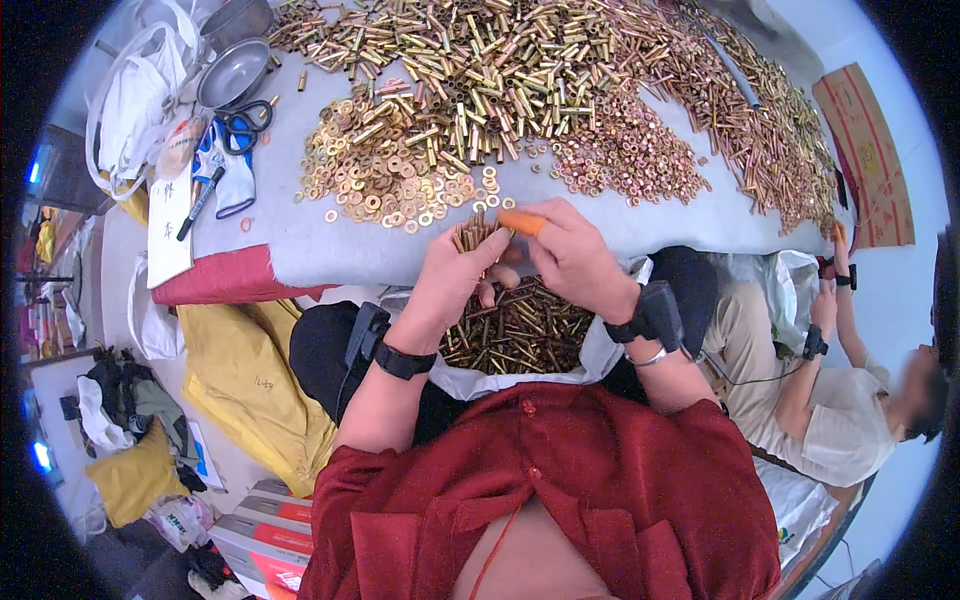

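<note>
My left hand (450,275) grips a small bundle of brass tubes (472,232) at the near edge of the grey table (320,245). My right hand (570,255), with an orange finger cot (522,222) on its forefinger, touches the top of that bundle. Below both hands, a white bag (505,382) on my lap holds many more brass tubes (515,330). On the table just beyond the hands lie a heap of brass washers (385,165) and a big pile of brass tubes (500,70).
Pinkish nuts (625,155) lie right of the washers. Blue scissors (245,125), a glove, a marker (200,203), metal bowls (233,72) and a white bag sit far left. Another person (850,390) sits at my right. Yellow bags (255,375) and boxes lie on the floor to my left.
</note>
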### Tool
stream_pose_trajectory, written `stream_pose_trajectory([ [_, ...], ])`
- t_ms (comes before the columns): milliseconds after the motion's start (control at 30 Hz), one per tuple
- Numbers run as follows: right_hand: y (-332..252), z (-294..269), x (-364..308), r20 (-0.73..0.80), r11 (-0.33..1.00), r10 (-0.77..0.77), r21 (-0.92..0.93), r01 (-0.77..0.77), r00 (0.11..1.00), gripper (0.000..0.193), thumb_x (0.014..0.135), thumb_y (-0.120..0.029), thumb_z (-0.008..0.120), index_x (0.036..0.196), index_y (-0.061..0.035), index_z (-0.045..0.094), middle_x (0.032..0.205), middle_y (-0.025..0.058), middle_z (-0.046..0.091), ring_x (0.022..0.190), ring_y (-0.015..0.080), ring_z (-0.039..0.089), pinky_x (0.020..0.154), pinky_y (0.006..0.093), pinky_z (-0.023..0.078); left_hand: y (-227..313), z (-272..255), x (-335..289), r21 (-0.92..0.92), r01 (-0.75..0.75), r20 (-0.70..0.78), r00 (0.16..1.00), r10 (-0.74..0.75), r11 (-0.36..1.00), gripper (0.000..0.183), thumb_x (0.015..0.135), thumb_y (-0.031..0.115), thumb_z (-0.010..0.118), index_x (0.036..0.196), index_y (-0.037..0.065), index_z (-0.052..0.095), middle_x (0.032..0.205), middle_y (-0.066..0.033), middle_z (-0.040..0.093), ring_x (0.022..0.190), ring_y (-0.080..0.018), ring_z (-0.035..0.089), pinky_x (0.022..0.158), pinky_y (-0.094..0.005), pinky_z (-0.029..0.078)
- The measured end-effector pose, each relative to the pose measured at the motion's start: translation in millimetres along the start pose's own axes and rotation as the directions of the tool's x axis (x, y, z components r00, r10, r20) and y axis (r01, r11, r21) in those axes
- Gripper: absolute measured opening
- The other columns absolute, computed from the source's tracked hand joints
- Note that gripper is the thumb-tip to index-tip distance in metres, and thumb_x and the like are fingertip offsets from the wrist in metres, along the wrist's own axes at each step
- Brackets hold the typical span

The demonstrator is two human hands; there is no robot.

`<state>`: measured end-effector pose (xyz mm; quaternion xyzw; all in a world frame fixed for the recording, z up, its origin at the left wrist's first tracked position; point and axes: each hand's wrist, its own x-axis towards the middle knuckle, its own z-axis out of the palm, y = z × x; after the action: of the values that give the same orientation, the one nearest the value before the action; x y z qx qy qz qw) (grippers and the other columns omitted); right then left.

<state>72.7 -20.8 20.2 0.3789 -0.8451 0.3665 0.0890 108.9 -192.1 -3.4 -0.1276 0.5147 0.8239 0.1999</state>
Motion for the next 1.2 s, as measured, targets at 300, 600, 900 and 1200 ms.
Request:
stream_pose_trajectory([
  [300, 24.3, 37.1, 13.1, -0.179, 0.942, 0.187, -0.247, -0.228, 0.966, 0.014, 0.073, -0.009, 0.066, 0.085, -0.0039, 0.061, 0.080, 0.0139, 0.052, 0.081, 0.0320, 0.051, 0.073, 0.0415, 0.042, 0.3, -2.7, 1.1, -0.005, -0.106, -0.029, 0.994, 0.106, 0.994, 0.025, 0.089, 0.022, 0.061, 0.103, 0.002, 0.054, 0.084, -0.0077, 0.064, 0.056, -0.0106, 0.060, 0.035, -0.0193, 0.040],
  [600, 8.0, 43.2, -2.1, -0.149, 0.692, 0.551, 0.631, -0.350, 0.821, 0.009, 0.084, -0.007, 0.061, 0.090, -0.0004, 0.060, 0.074, 0.0138, 0.065, 0.059, 0.0193, 0.062, 0.054, 0.0272, 0.047, 2.4, -3.2, 1.7, 0.100, -0.067, -0.036, 0.997, 0.071, 0.993, 0.023, 0.087, 0.014, 0.061, 0.102, 0.001, 0.051, 0.082, -0.0085, 0.062, 0.057, -0.0113, 0.061, 0.034, -0.0196, 0.040],
  [900, 1.5, 26.7, 1.1, -0.262, 0.987, 0.161, 0.061, -0.150, 0.952, 0.016, 0.078, -0.007, 0.065, 0.093, -0.0032, 0.062, 0.080, 0.0143, 0.059, 0.073, 0.0320, 0.057, 0.062, 0.0385, 0.047, -3.2, -10.8, 6.1, -0.148, -0.075, 0.009, 0.997, 0.077, 0.986, 0.025, 0.087, 0.019, 0.063, 0.102, 0.001, 0.052, 0.082, -0.0086, 0.063, 0.054, -0.0119, 0.060, 0.033, -0.0202, 0.040],
  [1200, 48.8, 29.2, 34.3, -0.191, 0.848, 0.174, -0.469, -0.246, 0.966, 0.013, 0.079, -0.005, 0.062, 0.092, -0.0037, 0.065, 0.083, 0.0108, 0.057, 0.081, 0.0304, 0.055, 0.072, 0.0351, 0.045, -0.3, -4.8, 4.1, 0.027, -0.159, -0.166, 0.973, 0.161, 0.987, 0.025, 0.086, 0.015, 0.063, 0.102, 0.000, 0.051, 0.082, -0.0100, 0.062, 0.054, -0.0126, 0.061, 0.033, -0.0203, 0.040],
])
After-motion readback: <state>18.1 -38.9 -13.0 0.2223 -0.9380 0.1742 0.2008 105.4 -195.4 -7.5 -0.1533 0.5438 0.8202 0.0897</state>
